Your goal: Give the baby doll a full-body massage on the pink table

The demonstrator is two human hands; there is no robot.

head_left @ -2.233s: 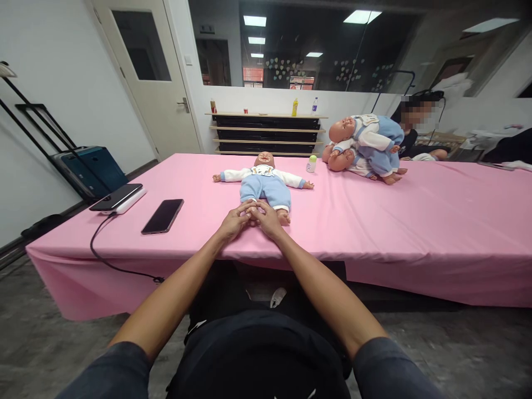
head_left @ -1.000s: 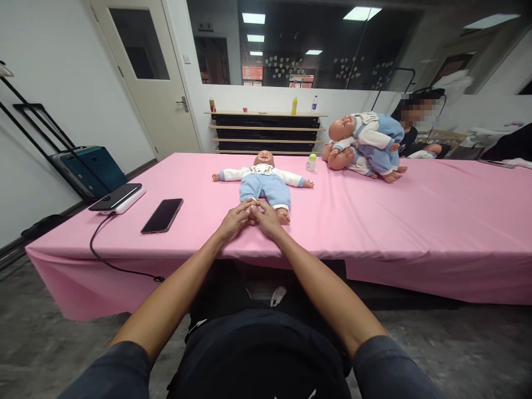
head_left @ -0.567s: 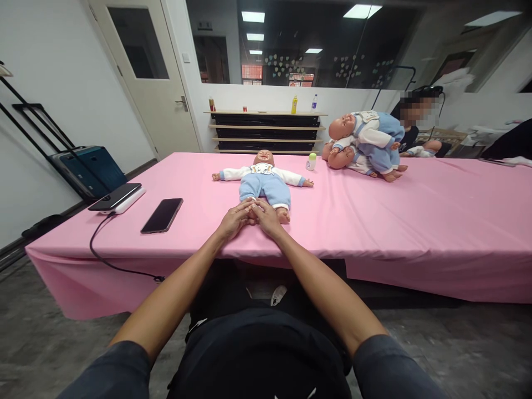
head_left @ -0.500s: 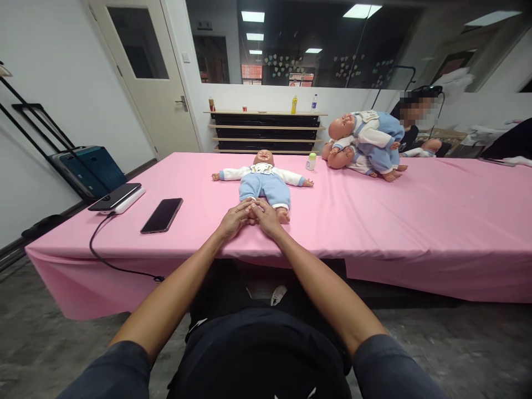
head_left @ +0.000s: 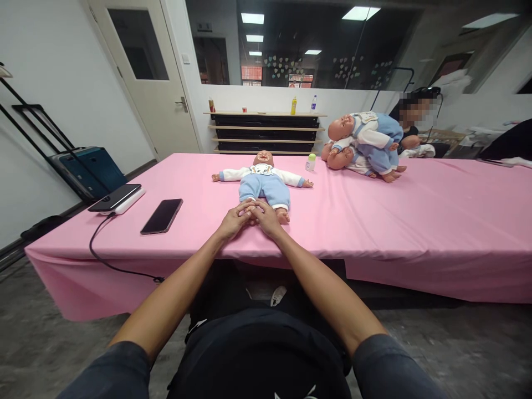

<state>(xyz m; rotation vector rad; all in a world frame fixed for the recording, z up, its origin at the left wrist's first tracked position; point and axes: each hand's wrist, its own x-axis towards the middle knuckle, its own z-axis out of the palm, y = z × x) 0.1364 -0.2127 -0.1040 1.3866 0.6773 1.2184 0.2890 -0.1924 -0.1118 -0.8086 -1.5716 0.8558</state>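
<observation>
A baby doll point(head_left: 265, 185) in a white top and light blue trousers lies on its back on the pink-covered table point(head_left: 191, 233), arms spread and head away from me. My left hand point(head_left: 233, 221) and my right hand point(head_left: 268, 218) meet at the doll's foot on the left, with fingers curled around it from both sides. The hands hide most of that foot. Beside my right hand, the doll's other foot point(head_left: 283, 216) lies free. A small white bottle with a green cap point(head_left: 310, 162) stands past the doll's outstretched arm.
To the left lie a phone point(head_left: 162, 216) and a second phone on a white power bank point(head_left: 127, 202), whose cable hangs over the front edge. Several dolls point(head_left: 366, 141) are piled at the back right. Behind them sits another person point(head_left: 411, 133). Low shelves point(head_left: 266, 133) stand beyond the table.
My hands keep their hold on the doll's foot with hardly any movement. At the far right, the doll near the other person has shifted, its head now further left.
</observation>
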